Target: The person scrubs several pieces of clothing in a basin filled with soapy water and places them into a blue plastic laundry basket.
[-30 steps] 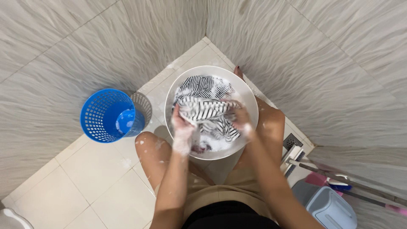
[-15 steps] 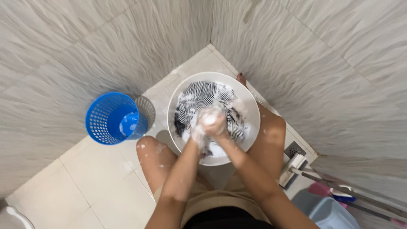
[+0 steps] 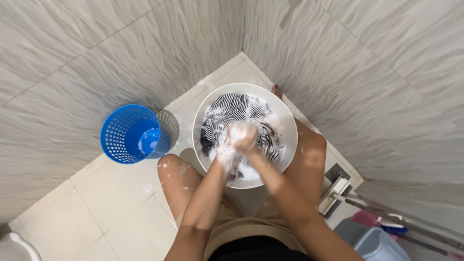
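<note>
Both hands have stayed pressed together over the basin since half a second ago, whereas a second ago they were spread apart, each gripping one end of the striped cloth. Now the left hand (image 3: 226, 153) and the right hand (image 3: 244, 137) meet at the middle of the white basin (image 3: 288, 126), thick with white suds, their fingers curled together and closed on a bunched fold of the black-and-white striped garment (image 3: 232, 108); foam hides the fingertips, so exactly how each finger lies cannot be told. That garment sits crumpled inside the basin, in soapy water, most of it heaped toward the far rim with a smaller part showing to the right of the hands. It has no clear long axis in this wadded state; the visible mass runs roughly across the basin from left to right, and its stripes point many ways. The basin stands on the pale tiled floor (image 3: 111, 208) in the corner where two grey tiled walls meet, between the person's bare knees. A blue perforated basket (image 3: 126, 136) stands on the floor to the left of the basin, near it but apart. To the lower right lie a floor squeegee (image 3: 334, 194) and a grey-blue plastic container (image 3: 377, 244).
</note>
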